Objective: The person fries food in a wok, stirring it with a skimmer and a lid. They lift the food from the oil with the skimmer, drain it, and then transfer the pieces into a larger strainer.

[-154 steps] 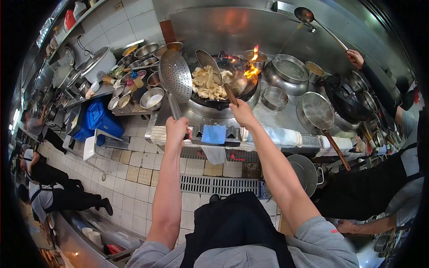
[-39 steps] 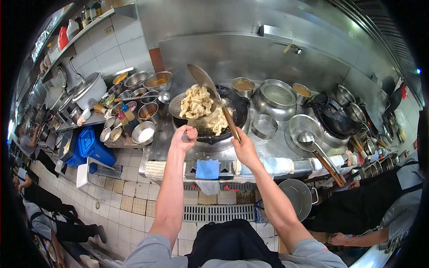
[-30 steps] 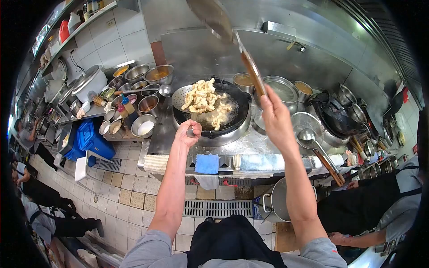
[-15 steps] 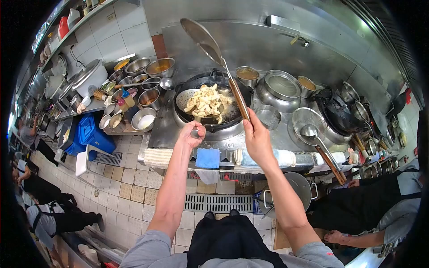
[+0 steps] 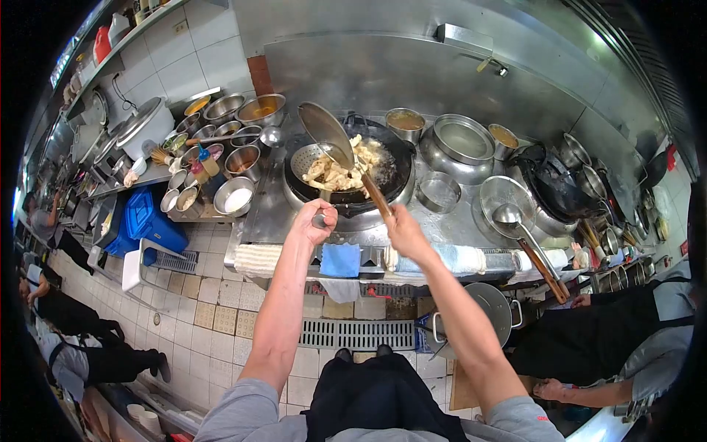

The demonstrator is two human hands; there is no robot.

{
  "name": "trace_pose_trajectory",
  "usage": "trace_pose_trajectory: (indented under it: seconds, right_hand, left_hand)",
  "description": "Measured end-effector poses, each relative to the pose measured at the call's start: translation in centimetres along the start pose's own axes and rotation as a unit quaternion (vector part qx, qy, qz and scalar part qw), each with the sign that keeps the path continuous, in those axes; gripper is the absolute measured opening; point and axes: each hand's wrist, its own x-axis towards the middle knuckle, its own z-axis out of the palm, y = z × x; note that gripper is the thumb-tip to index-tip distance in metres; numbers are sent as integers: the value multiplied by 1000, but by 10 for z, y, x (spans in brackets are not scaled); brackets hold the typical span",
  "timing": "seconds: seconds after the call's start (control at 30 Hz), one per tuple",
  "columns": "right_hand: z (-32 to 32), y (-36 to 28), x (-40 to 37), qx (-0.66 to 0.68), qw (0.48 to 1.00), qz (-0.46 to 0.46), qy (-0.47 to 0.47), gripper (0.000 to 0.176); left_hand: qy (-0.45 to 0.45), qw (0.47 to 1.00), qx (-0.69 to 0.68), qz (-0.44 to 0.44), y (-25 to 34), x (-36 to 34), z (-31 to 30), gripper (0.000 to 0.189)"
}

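A perforated metal strainer (image 5: 300,160) rests in the black wok (image 5: 401,166), heaped with pale cooked pieces of food (image 5: 333,179). My left hand (image 5: 313,221) is closed round a metal handle in front of the wok, whose round end pokes out of the fist; it appears to belong to the strainer. My right hand (image 5: 406,234) grips the wooden handle of a large metal ladle (image 5: 324,127). The ladle's wide head is tilted over the strainer and hides some of the food. Shiny liquid lies in the wok beside the pieces.
Bowls of ingredients (image 5: 237,197) crowd the left counter. To the right stand a ring-shaped metal stand (image 5: 439,193), a large pot (image 5: 464,140) and a mesh strainer (image 5: 486,210) with a ladle across it. Folded towels (image 5: 442,258) line the front edge. A co-worker's arm (image 5: 589,394) is at right.
My right hand has moved down and left, bringing the ladle's head from high in the air down over the food and strainer. My left hand has stayed nearly still.
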Motion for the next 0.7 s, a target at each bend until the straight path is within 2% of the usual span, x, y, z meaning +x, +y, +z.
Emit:
trace_pose_trajectory:
  seconds: [0.03,0.1,0.2,0.23,0.27,0.33,0.37,0.43,0.53,0.57,0.7]
  right_hand:
    - [-13,-10,2,0,1000,0,2,39]
    - [-47,-31,1,8,993,-106,44,41]
    - [-66,-55,-9,71,981,-154,97,47]
    - [-54,-49,-10,70,983,-120,121,47]
    - [-25,-9,7,26,965,-188,183,44]
    - [9,33,18,95,995,-34,26,42]
    - [10,38,19,97,995,-31,24,42]
    - [3,31,25,42,992,-108,52,40]
    - [-17,-9,-3,68,988,-111,86,41]
    - [-5,-8,-9,101,988,-51,102,41]
    - [31,48,19,42,992,-101,59,39]
  left_hand:
    - [8,1000,-1,-10,4,-4,1,13]
    - [-5,1000,7,-2,9,-11,0,8]
    - [-19,1000,7,1,17,-21,2,19]
    - [-10,1000,14,8,17,-26,7,18]
    - [0,1000,19,15,17,-29,9,18]
    - [-9,1000,22,8,22,-19,12,18]
    - [-16,1000,27,2,24,-16,11,18]
    - [-5,1000,29,11,19,-13,8,18]
    - [9,1000,23,0,20,-14,10,19]
    - [16,1000,21,-4,20,-15,13,10]
    - [9,1000,21,-17,19,-8,7,9]
